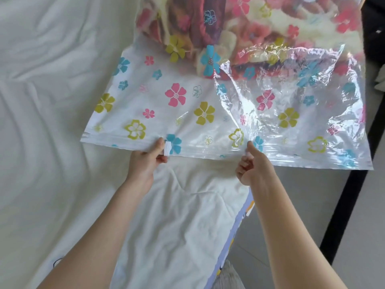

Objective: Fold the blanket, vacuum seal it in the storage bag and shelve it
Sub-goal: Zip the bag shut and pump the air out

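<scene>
- The left hand [145,161] pinches a small white slider clip [167,148] between thumb and fingers, closed on the near zip edge of the storage bag [187,105].
- The right hand [253,166] is curled shut, thumb and fingertips gripping the same near edge a little way to the right of the clip.
- The storage bag stretches away from both hands: clear plastic printed with pink, blue and yellow-green flowers, flat just beyond the fingers, wrinkled and shiny beyond the right hand.
- The blanket [239,24] sits inside the bag at its far end, well beyond both hands, a bulky pink, red and cream bundle seen through the plastic.
- Under the hands and the bag lies a bed [52,101] with a creased white sheet; the bag's right part overhangs the bed's edge.
- To the right of the right hand, a pale tiled floor [302,205] shows, crossed by a dark strip [345,205].
</scene>
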A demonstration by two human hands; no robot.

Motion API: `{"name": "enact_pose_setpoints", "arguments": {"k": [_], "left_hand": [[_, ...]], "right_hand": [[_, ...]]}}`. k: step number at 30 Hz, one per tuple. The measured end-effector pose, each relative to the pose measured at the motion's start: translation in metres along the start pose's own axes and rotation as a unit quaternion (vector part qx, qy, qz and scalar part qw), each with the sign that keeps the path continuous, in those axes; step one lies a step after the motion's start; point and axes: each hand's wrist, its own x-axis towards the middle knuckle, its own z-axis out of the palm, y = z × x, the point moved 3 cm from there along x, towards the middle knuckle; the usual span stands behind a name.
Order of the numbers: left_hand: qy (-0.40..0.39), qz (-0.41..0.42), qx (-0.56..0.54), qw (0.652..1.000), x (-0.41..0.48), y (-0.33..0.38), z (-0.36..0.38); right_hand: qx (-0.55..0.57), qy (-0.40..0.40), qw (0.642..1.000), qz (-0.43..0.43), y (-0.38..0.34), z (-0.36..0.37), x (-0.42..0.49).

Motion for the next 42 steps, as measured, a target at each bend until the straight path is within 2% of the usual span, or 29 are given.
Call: {"name": "enact_pose_setpoints", "arguments": {"k": [5,9,12,16,18,22,26,29,33,38,42], "left_hand": [[0.014,-0.023,-0.003,1.0,-0.002,-0.003,0.002],[0.033,-0.029,-0.024,0.999,-0.002,-0.001,0.0],[0.062,-0.032,-0.021,0.997,-0.004,-0.003,-0.006],[0.085,-0.051,-0.056,0.994,-0.006,-0.008,-0.004],[0.101,-0.077,-0.102,0.987,-0.006,-0.009,-0.004],[0.141,-0.059,-0.157,0.976,-0.004,-0.008,-0.011],[0.129,-0.06,-0.14,0.98,-0.005,-0.005,-0.014],[0.122,-0.064,-0.144,0.98,-0.005,-0.004,-0.013],[0.132,-0.07,-0.141,0.979,-0.006,-0.007,-0.009],[0.054,-0.086,-0.036,0.994,-0.011,-0.006,0.008],[0.042,-0.013,0.053,0.998,-0.007,-0.007,0.0]], "right_hand": [[0.04,0.084,0.991,-0.096,0.018,-0.013,-0.001],[0.021,0.082,0.989,-0.121,0.029,0.005,-0.006],[0.012,0.082,0.988,-0.128,0.034,0.009,-0.009],[0.016,0.115,0.989,-0.096,0.034,0.014,-0.021],[-0.023,0.083,0.994,-0.069,0.05,0.024,-0.033],[-0.126,-0.058,0.99,0.006,0.099,0.061,-0.059],[-0.118,-0.172,0.978,0.015,0.122,0.094,-0.068],[-0.095,-0.185,0.978,-0.01,0.128,0.107,-0.066],[-0.093,-0.161,0.981,-0.06,0.132,0.11,-0.064],[-0.057,-0.161,0.983,-0.063,0.13,0.109,-0.067],[-0.034,-0.177,0.982,-0.062,0.127,0.107,-0.066]]}}
